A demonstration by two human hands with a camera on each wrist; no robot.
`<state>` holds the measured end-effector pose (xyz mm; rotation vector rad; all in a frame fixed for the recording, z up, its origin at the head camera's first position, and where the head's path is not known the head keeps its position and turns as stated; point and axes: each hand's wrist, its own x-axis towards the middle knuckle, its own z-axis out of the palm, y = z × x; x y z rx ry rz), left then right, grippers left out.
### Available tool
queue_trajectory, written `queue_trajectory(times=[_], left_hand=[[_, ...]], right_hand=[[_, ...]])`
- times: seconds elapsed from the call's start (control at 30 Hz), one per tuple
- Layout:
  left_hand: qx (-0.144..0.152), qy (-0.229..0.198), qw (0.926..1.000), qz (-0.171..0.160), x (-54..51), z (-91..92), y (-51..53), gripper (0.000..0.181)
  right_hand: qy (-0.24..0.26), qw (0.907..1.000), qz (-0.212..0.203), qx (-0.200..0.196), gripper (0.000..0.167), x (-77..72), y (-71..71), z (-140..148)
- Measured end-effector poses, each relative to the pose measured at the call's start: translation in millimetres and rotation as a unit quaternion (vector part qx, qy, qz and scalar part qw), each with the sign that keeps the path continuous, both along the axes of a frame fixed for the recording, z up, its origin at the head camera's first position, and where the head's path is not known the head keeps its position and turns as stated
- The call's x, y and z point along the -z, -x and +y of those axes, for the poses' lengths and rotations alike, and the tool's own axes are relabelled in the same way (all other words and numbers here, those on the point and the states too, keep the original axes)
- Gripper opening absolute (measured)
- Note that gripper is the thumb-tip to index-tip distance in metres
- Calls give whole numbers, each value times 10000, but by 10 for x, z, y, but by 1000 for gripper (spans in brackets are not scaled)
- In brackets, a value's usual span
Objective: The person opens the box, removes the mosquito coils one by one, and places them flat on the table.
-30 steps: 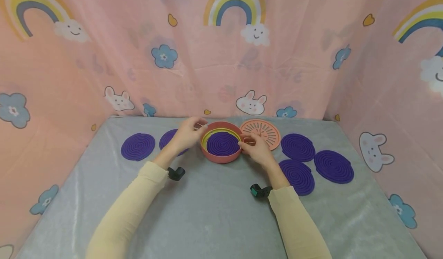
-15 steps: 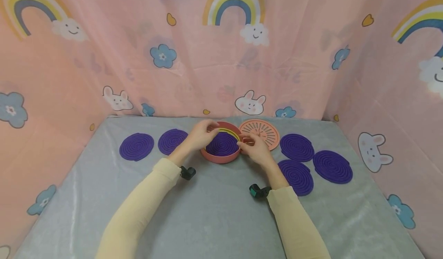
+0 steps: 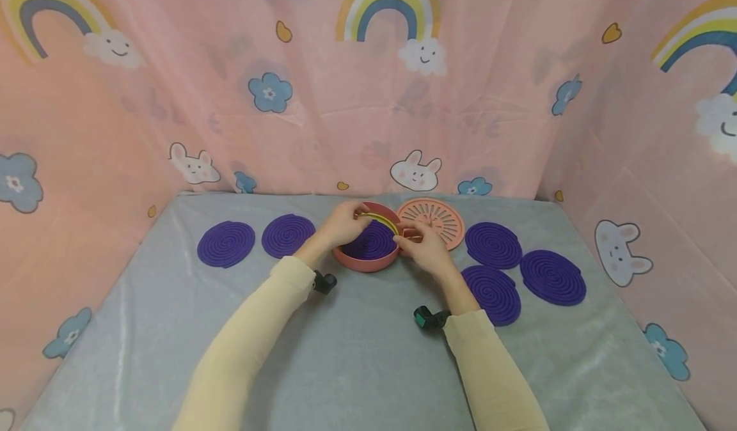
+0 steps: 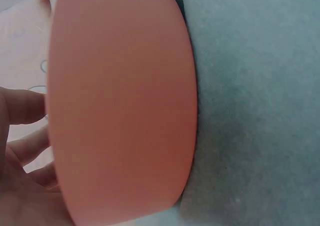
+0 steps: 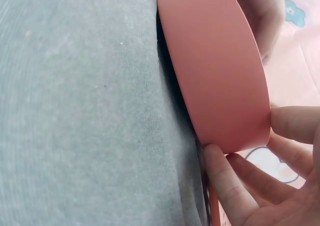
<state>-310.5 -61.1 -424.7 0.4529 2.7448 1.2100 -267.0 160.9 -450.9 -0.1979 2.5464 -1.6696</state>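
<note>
A round coral box (image 3: 366, 265) stands on the table with a purple mosquito coil (image 3: 368, 245) inside, and part of a yellow ring (image 3: 387, 220) shows along its inner wall. My left hand (image 3: 344, 225) reaches over the box's left rim, fingers loosely bent above the inside; whether its fingertips touch the ring or coil is hidden. In the left wrist view, the box wall (image 4: 122, 106) covers part of these fingers. My right hand (image 3: 427, 247) holds the box's right side. In the right wrist view, one finger (image 5: 225, 181) presses low on the outer wall and another meets the rim.
A slotted coral lid (image 3: 440, 220) lies just behind the right hand. Several more purple coils rest on the grey cloth: a far-left coil (image 3: 226, 244) with another beside it, and a far-right coil (image 3: 553, 277) among others. A pink patterned curtain (image 3: 311, 130) encloses the table.
My left hand has moved right, from the box's left edge to over its inside, and now covers the left part of the ring. The right hand and box have stayed in place.
</note>
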Motion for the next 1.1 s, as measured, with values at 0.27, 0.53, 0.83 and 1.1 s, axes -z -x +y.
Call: queue_trajectory(times=[0.27,0.53,0.83,1.1], left_hand=[[-15,331,9994,-65,21,54,45,32],[-128,209,9997,-59,30,59,29,34],[-191,-338,9992,96,46,-1,18,36],[-300,-514,9982,-53,1,-39,4,35]], right_hand=[[98,9999,-42,-18,39,-4,-3,-7],[95,9999,-36,-23,39,5,7,-6],[-96,10000,-9,3,40,0,-2,-2],[-115,9999,-43,34,39,1,1,-2]])
